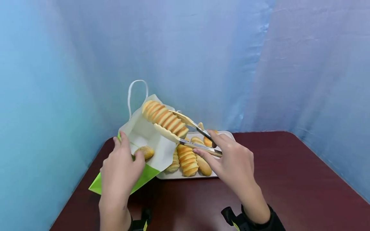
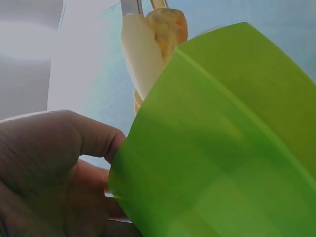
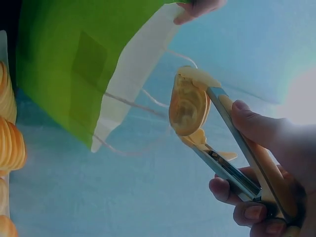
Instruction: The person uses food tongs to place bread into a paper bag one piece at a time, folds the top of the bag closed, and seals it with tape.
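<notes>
In the head view my right hand (image 1: pixel 235 160) grips a pair of tongs (image 1: pixel 199 147), whose pale tips clamp a ridged, golden bread roll (image 1: pixel 164 117). The roll hangs tilted over the mouth of a green paper bag (image 1: pixel 147 176) with a white inside. My left hand (image 1: pixel 121 166) pinches the bag's near rim; in the left wrist view its thumb (image 2: pixel 101 140) lies on the green paper's edge. Inside the bag a smaller bread (image 1: pixel 145 152) shows, partly behind the left thumb. The right wrist view shows the tongs (image 3: pixel 242 148) around the roll's end.
A white tray (image 1: pixel 170 176) behind the bag and tongs holds several breads, among them a ridged roll (image 1: pixel 188 160) and a smooth one (image 1: pixel 204 165). One white bag handle (image 1: pixel 138 81) stands up. Blue curtain (image 1: pixel 202 64) encloses the dark red table (image 1: pixel 289 179).
</notes>
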The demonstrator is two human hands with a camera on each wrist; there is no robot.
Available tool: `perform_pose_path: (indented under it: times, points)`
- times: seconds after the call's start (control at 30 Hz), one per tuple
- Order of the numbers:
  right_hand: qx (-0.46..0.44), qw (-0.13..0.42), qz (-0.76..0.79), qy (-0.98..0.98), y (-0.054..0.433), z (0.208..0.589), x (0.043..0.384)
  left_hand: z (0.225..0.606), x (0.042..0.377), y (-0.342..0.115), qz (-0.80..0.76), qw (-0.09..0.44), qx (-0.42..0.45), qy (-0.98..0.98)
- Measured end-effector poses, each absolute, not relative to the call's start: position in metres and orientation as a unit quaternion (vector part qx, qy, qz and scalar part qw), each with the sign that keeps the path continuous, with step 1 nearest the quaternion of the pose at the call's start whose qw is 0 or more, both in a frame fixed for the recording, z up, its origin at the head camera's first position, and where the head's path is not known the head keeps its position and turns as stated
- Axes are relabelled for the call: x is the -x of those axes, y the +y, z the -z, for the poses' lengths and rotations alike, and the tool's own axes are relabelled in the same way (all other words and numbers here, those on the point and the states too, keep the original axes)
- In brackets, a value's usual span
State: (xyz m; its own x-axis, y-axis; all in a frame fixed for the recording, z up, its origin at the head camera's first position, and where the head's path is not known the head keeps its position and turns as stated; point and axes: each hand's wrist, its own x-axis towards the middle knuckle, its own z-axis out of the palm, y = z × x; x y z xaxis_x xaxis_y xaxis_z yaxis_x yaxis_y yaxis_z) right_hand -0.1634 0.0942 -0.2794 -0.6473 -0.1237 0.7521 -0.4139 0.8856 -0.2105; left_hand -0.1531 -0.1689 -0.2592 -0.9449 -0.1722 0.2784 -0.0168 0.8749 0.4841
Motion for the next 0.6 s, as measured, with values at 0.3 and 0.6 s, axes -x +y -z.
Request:
perform_pose_path:
  times: [0.3, 0.6]
  points:
    - [-0.146, 0.389, -0.167, -0.894, 0.100, 0.275, 0.162, 0.250, 0.159, -0.156, 0.262, 0.144, -0.032, -0.954]
    - [-0.151, 0.377, -0.161, -0.900, 0.095, 0.280, 0.164, 0.249, 0.154, -0.165, 0.238, 0.132, -0.015, -0.962]
